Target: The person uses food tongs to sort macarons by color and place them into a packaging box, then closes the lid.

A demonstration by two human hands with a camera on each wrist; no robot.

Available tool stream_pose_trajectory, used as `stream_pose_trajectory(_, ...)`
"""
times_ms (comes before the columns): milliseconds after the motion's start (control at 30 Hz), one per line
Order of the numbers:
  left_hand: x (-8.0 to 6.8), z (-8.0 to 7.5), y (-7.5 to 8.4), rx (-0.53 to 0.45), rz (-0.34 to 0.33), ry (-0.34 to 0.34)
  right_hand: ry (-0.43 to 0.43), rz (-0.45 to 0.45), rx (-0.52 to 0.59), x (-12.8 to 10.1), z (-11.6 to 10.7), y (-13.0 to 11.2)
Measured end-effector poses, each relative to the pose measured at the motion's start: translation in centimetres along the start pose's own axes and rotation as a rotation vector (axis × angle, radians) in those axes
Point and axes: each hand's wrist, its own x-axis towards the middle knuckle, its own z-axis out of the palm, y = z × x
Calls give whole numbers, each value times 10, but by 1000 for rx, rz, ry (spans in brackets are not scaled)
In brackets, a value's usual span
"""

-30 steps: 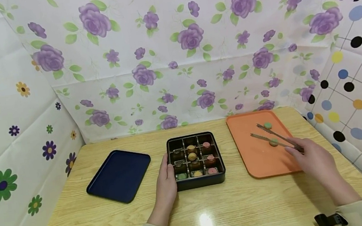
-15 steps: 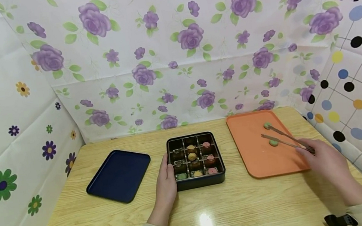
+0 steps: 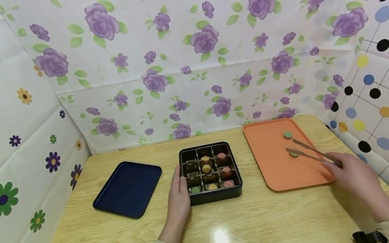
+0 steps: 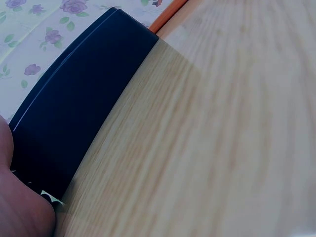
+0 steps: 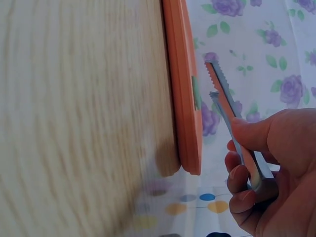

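Head view. We read no brand, label or writing anywhere. We see a pale wooden table (image 3: 121,236) enclosed by floral and dotted sheets (image 3: 186,57). A dark blue tray (image 3: 128,188) lies at the left, a black compartment box (image 3: 210,172) of small round sweets at the centre, and an orange tray (image 3: 280,163) at the right. The left hand (image 3: 179,196) rests with fingers nearly straight against the box's left wall. The right hand (image 3: 354,175), near the orange tray's near right corner, grips metal tongs (image 3: 311,152) whose tips stand narrowly apart over the tray, just beside the nearer green sweet (image 3: 294,154); a second green sweet (image 3: 287,135) lies farther back.

Left wrist view. We see the box's dark wall (image 4: 74,113) on the wood grain, with part of the hand (image 4: 19,207) against it; finger posture is hidden here.

Right wrist view. Thumb and curled fingers (image 5: 247,168) pinch the tongs (image 5: 232,118), tips slightly parted beside the orange tray's rim (image 5: 185,98).
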Motion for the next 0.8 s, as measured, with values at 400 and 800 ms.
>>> stream_pose_trajectory(400, 0, 0, -1, 4, 3, 2, -35, 24, -25, -1, -1, 5)
stream_pose_trajectory(800, 0, 0, -1, 1, 1, 2, -69, 32, -24, -1, 1, 7)
